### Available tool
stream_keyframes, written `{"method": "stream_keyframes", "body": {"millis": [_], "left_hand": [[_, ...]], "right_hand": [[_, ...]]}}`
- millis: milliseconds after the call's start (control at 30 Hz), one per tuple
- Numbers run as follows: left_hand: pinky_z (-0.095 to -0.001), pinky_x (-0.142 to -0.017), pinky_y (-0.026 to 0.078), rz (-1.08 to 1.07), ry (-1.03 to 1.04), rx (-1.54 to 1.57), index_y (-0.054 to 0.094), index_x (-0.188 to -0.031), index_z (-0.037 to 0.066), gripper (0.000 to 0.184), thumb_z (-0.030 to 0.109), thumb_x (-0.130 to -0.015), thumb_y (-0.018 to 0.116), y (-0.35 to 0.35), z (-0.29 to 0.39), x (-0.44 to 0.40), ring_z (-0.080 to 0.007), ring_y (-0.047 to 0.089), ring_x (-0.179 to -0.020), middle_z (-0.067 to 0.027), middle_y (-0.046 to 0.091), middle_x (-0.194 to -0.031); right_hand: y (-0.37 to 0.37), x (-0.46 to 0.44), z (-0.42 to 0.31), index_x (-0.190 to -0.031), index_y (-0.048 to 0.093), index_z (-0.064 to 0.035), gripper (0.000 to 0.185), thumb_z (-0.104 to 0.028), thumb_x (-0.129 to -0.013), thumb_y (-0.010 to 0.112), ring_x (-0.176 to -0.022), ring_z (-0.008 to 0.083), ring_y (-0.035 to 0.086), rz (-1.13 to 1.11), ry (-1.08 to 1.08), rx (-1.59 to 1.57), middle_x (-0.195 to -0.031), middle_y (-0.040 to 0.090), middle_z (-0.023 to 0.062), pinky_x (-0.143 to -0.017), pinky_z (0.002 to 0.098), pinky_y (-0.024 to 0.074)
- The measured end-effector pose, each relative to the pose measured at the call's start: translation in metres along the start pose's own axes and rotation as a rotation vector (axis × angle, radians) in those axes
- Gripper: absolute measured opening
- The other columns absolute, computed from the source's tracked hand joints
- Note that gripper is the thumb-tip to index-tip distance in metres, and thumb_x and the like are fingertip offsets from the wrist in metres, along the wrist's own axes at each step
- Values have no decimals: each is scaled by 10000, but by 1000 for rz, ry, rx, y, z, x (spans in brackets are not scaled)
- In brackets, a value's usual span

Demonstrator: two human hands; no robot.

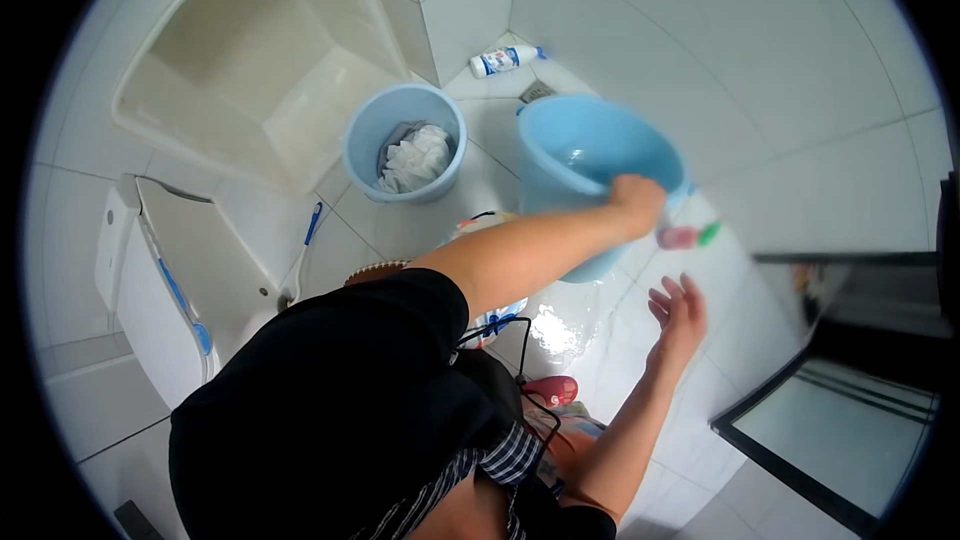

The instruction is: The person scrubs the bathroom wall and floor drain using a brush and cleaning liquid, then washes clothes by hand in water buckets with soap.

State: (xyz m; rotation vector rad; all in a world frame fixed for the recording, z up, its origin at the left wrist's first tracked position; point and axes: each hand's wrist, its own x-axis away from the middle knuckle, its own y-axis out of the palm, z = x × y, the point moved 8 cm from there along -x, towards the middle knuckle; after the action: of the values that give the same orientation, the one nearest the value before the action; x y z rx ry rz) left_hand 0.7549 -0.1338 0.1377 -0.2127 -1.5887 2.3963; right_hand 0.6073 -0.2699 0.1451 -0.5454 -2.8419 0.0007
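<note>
My left hand is smeared by motion at the near rim of a large light-blue bucket. A small pink bottle with a green end, also blurred, extends from the fingers and appears to be held in them. The grip itself is partly hidden. Some water seems to glint inside the bucket. Lower down, my right hand is raised over the floor with its fingers apart and slightly curled, holding nothing.
A second blue bucket holds white and grey cloth. A white bottle lies in the corner. Shiny wet tile lies below the large bucket. A blue-and-white brush, a pale basin and a black-framed panel surround the area.
</note>
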Motion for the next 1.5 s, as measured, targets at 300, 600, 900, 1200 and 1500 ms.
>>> {"method": "stream_keyframes", "body": {"millis": [300,600,900,1200,1500], "left_hand": [[-367,-694,511,-371,258,-33,653,-920,65,247,164,-694,666,62,45,26,-259,658,-861,-123,673,-881],[-383,-717,491,-430,404,99,635,-925,41,345,267,-676,711,63,45,19,-285,646,-865,-136,664,-894],[-398,-675,498,-429,542,31,651,-841,47,234,156,-635,668,59,28,36,-299,649,-785,-142,661,-808],[-405,-633,490,-339,727,25,572,-934,10,255,113,-702,591,98,-38,43,-289,628,-799,-114,619,-819],[-383,-587,487,213,878,243,597,-795,106,220,308,-718,639,13,-99,-61,-279,595,-678,-55,587,-720]], "right_hand": [[18,-8,26,-1304,355,-1,447,-127,-895,483,-825,199,630,-51,101,110,-1045,600,133,-676,289,522],[36,-27,46,-1417,147,-14,677,-317,-909,478,-927,241,609,-70,196,32,-1137,538,163,-701,330,520],[75,-25,81,-1339,337,-100,600,-488,-896,451,-1139,284,479,-265,393,-369,-1291,458,129,-888,448,424],[102,-63,137,-1231,362,-15,506,-403,-924,466,-1102,262,509,-163,493,-263,-1190,479,151,-819,442,498],[125,-154,116,-1142,448,-3,346,-109,-814,464,-879,203,548,258,342,-211,-1081,529,118,-713,370,486]]}}
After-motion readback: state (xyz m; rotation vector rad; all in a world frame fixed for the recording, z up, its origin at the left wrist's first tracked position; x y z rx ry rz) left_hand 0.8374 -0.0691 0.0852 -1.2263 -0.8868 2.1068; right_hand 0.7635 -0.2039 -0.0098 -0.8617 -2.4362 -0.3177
